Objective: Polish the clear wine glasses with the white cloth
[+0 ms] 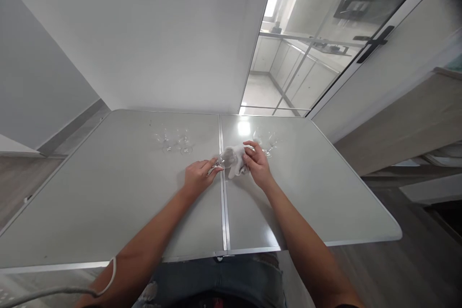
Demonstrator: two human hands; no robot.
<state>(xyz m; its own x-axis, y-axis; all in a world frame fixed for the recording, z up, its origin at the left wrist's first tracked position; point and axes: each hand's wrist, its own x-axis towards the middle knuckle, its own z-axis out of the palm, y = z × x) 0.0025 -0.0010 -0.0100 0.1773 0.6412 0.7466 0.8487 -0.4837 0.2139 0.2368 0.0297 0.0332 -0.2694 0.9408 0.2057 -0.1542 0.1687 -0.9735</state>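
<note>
Over the seam of the table, my left hand [200, 175] grips the stem end of a clear glass [227, 159], which lies tilted sideways with its bowl toward the right. My right hand [257, 162] pinches a white cloth [238, 160] at the mouth of that glass. Part of the cloth hangs below the rim. How far the cloth reaches inside is hard to make out. Beyond my left hand, several clear stemmed glasses [185, 142] stand on the table. More clear glasses [272, 140] are just past my right hand, partly hidden by it.
The pale table [108, 192] has a metal seam [224, 211] down its middle and a metal edge. A white wall [173, 48] rises at its far side. To the right is a glass door [288, 67] with a black handle [375, 44]. A white cable [57, 290] crosses near my left forearm.
</note>
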